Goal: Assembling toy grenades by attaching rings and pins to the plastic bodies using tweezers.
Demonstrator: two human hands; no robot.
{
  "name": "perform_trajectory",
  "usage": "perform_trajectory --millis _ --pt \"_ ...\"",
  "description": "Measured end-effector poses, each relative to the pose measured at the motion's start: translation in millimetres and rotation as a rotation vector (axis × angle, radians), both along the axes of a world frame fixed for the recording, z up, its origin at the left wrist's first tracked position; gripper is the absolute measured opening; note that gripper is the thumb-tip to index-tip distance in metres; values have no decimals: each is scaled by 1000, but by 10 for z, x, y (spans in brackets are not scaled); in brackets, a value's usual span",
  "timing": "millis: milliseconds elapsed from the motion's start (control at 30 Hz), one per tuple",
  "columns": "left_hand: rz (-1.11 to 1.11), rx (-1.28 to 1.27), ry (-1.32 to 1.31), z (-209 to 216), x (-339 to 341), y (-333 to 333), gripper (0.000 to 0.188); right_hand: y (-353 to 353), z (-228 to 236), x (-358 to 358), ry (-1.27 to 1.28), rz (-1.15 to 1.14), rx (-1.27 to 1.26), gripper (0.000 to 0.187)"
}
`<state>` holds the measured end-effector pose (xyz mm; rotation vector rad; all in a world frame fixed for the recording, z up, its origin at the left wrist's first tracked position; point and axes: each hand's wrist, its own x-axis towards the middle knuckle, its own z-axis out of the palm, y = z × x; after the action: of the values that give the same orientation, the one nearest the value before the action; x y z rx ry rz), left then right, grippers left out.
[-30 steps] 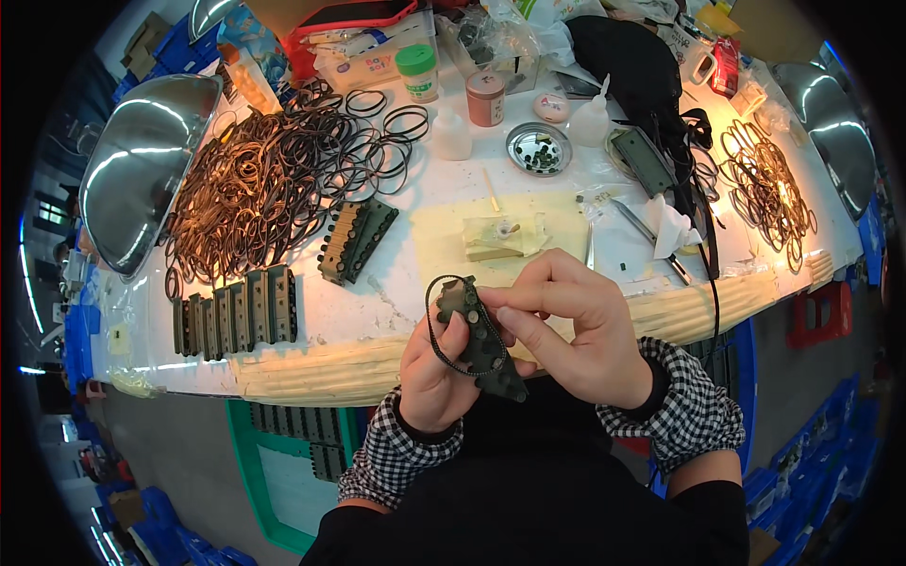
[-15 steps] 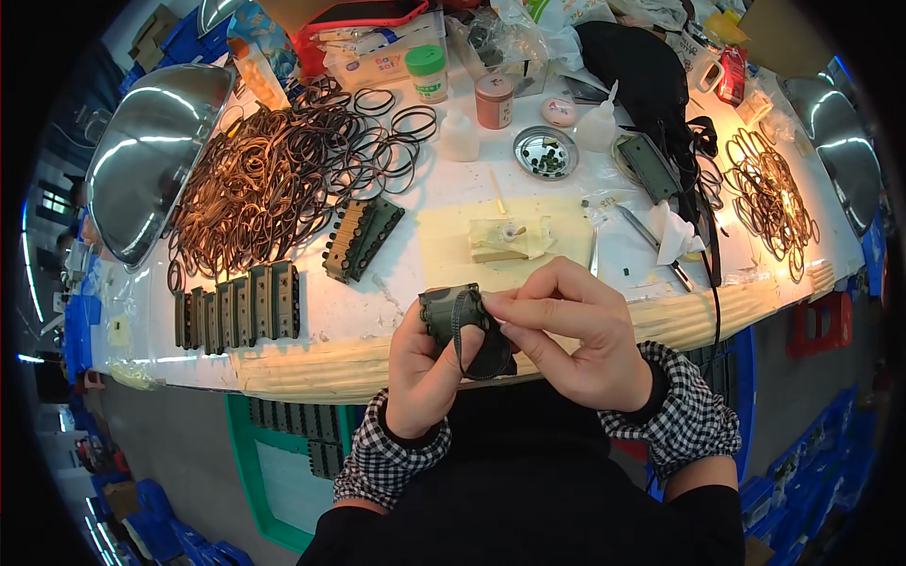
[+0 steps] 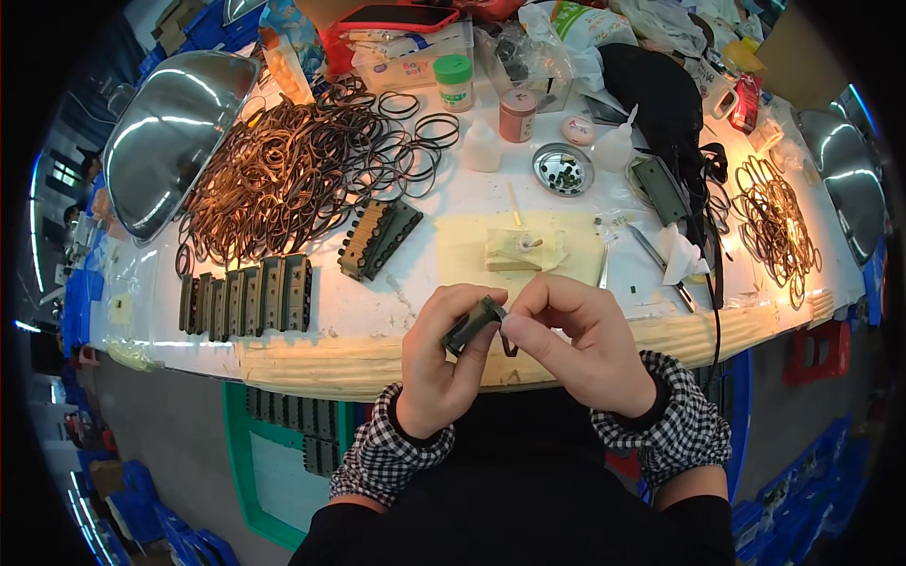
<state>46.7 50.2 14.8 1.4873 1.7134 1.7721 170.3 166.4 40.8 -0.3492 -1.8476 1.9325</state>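
Observation:
My left hand (image 3: pixel 436 363) is closed round a dark green model tank hull (image 3: pixel 472 326), which it holds tilted just over the table's near edge. At the hull's right end my right hand (image 3: pixel 590 354) pinches a thin dark rubber track (image 3: pixel 511 348), part of which hangs below the fingertips. Most of the track is hidden by the fingers. Similar green hulls (image 3: pixel 250 297) with small wheels stand in a row at the left, and a few more hulls (image 3: pixel 376 238) lie behind them. A large tangle of rubber tracks (image 3: pixel 274 179) lies beyond.
A metal dish (image 3: pixel 563 170) holds small green pieces. Tweezers (image 3: pixel 651 253), a white squeeze bottle (image 3: pixel 615 144) and a folded pad (image 3: pixel 524 249) lie ahead. Shiny lamp shades (image 3: pixel 179 141) flank the table. A second heap of tracks (image 3: pixel 776 231) sits right. Below stands a green tray (image 3: pixel 241 453).
My left hand has turned the hull so its end points up and right. The track loop that stood across it now shows only near my right fingertips. The whole view has shifted slightly.

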Motion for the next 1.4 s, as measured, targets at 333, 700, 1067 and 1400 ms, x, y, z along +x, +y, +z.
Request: perform_trajectory --millis 333,700,1067,1400 --pt "-7 6 -215 -43 11 -1 29 -52 -70 -35 29 -21 83 14" --pt "46 12 -23 -35 -13 5 29 -57 -97 -54 -15 -16 -83 13" --pt "-90 -8 -570 -82 124 -42 26 -59 -124 -66 -11 -67 60 17" --pt "-177 170 -794 -115 79 -49 28 -198 -46 -98 -66 -76 130 17"
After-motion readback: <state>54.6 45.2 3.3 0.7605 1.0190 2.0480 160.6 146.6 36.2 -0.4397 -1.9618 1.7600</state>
